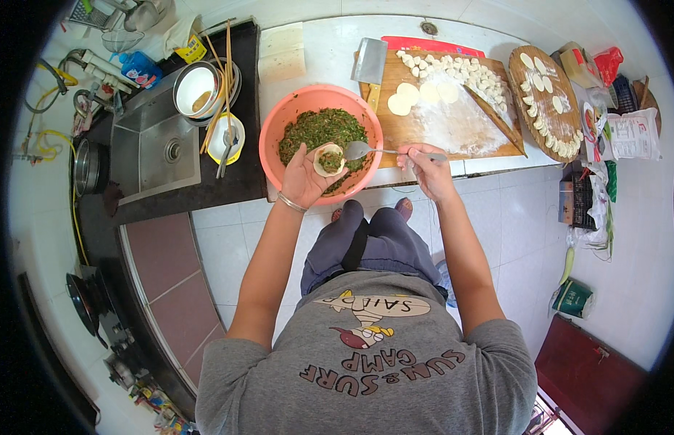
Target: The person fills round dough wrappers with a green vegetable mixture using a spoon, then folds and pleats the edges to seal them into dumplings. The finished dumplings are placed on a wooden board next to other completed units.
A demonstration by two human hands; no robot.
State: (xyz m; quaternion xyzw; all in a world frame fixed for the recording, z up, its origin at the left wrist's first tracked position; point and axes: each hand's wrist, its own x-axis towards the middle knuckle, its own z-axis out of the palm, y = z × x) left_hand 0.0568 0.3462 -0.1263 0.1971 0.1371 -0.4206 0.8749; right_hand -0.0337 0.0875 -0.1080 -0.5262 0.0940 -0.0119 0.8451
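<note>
My left hand (pixel 306 178) is cupped under a round dumpling wrapper (pixel 337 166) with a mound of green filling (pixel 329 160) on it. Between the fingers of my right hand (pixel 427 170) is the handle of a metal spoon (pixel 380 151); its bowl is at the wrapper's edge, beside the filling. Both hands are over or near the front of a pink basin (pixel 272 119), which holds chopped green filling (pixel 324 125). To its right, a floured wooden board (pixel 395 139) carries flat wrappers (pixel 399 105), many small dough pieces (pixel 464 71) and a rolling pin (pixel 496 121).
A cleaver (pixel 369 61) lies between basin and board. Farther right, a round board (pixel 551 61) bears wrappers and a row of folded dumplings (pixel 543 129). At left are a sink (pixel 156 145), stacked bowls (pixel 195 90), and chopsticks with a yellow-rimmed bowl (pixel 234 154).
</note>
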